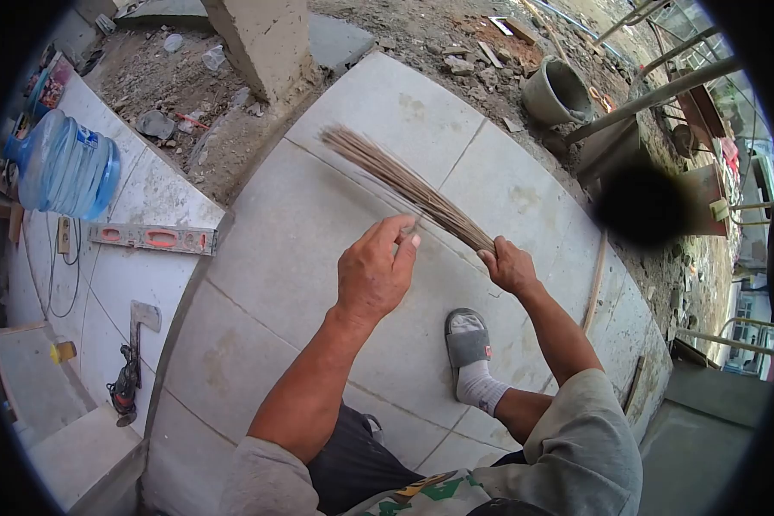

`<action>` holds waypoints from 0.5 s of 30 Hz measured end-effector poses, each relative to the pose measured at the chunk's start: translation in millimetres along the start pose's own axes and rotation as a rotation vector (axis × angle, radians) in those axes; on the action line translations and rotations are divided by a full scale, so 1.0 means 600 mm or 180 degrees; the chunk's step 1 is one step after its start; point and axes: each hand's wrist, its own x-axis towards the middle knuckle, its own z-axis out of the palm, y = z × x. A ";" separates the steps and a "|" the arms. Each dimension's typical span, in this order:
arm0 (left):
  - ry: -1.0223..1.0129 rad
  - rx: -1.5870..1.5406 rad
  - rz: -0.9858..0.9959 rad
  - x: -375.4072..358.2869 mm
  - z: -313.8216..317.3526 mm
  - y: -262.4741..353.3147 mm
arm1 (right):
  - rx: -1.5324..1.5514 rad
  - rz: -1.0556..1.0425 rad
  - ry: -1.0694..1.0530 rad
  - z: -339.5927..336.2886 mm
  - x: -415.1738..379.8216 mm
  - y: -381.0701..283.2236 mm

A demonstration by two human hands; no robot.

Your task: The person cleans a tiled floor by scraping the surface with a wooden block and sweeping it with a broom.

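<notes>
A stick broom (396, 176), a bundle of thin brown sticks, slants over the pale floor tiles (284, 215). My right hand (512, 265) is closed around its narrow lower end, and the loose ends fan out toward the upper left. Just below and left of the bundle is my left hand (377, 268), its fingers curled and the thumb close to the index finger. Something small may be at those fingertips, too fine to name. My sandalled foot (469, 344) rests on the tiles below the broom.
On the lower white-tiled surface at left lie a blue water jug (69, 168), a spirit level (155, 238) and a dark power tool (125, 383). A concrete pillar (262, 47) stands behind. Rubble surrounds a grey bucket (557, 93) beyond the tile edge; metal poles (654, 99) cross at right.
</notes>
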 end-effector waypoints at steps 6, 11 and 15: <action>-0.0321 0.0101 -0.0270 -0.019 -0.007 0.012 | 0.0577 0.2066 0.0364 0.025 0.096 0.105; -0.0146 0.0138 -0.0074 -0.013 -0.010 0.009 | 0.0302 0.1496 0.0693 -0.098 0.079 0.062; -0.0193 0.0082 -0.0392 -0.003 -0.016 0.025 | 0.0281 0.0321 0.0020 -0.028 -0.048 -0.025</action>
